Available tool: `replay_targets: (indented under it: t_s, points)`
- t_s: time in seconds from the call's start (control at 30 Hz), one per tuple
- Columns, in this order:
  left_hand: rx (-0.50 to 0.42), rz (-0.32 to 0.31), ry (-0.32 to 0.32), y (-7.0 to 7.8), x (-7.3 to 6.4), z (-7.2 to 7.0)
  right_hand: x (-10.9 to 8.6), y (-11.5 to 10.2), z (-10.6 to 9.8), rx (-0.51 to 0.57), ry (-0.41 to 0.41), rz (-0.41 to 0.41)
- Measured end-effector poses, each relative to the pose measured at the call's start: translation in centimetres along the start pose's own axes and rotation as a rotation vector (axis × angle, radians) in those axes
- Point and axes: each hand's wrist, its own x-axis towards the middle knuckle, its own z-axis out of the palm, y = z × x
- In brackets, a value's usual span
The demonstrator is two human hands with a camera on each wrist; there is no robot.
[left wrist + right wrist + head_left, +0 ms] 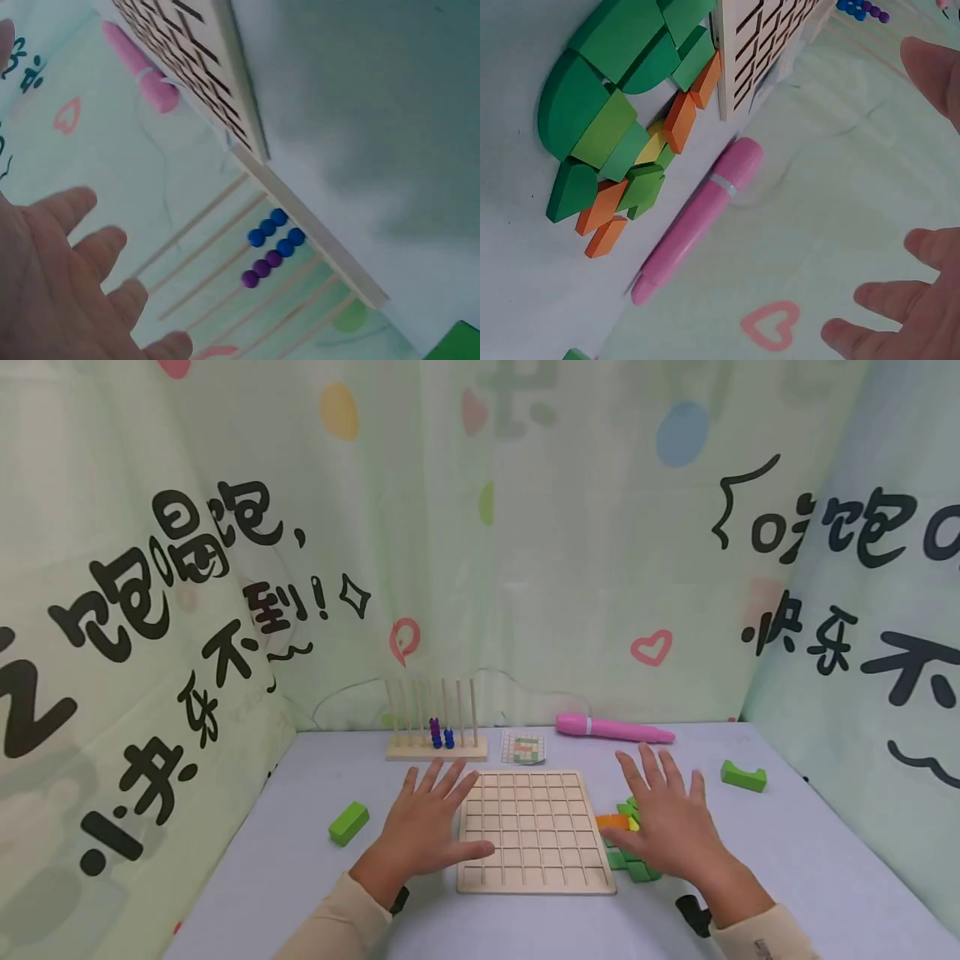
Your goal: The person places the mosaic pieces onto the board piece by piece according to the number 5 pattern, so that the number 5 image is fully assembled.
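Note:
My left hand [420,833] has its fingers spread and holds nothing; its thumb overlaps the left part of a wooden grid board [536,835] in the head view. Likewise spread, my right hand [670,827] appears over a cluster of flat green, orange and yellow blocks [637,870] beside the board, partly hiding them. In the right wrist view those green blocks [592,82] lie together on the table, apart from the fingers. Square cells cover the board. The left wrist view shows the left fingers [101,251] clear of the bead rack [315,232].
Behind the board stand the bead rack, with blue and purple beads, and a small patterned card [523,748]. A pink pen-shaped object [615,729] lies at the back. One green block [348,823] is at left, a notched green one [744,778] at right. Printed curtains [570,568] surround the table.

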Motion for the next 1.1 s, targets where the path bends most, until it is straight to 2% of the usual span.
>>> replay_targets:
  t_s: [0.23, 0.43, 0.53, 0.93, 1.1]
  points:
    - [-0.074, 0.027, -0.093, -1.8, -0.1, 1.3, 0.5, 2.1, 0.0, 0.090, -0.093, 0.016]
    - [-0.192, 0.033, -0.195, -2.8, -0.1, 1.7, 0.8, 3.2, 0.3, 0.209, -0.271, 0.068]
    - [-0.213, 0.042, -0.229, -3.1, -0.1, 1.9, 0.9, 3.4, 0.8, 0.216, -0.328, 0.068]
    - [-0.345, 0.057, -0.277, -4.1, 0.3, 2.5, 1.0, 2.5, 2.6, 0.250, -0.422, 0.127]
    - [-0.368, 0.060, -0.295, -4.1, 0.4, 2.8, 0.7, 2.5, 3.2, 0.241, -0.437, 0.120]
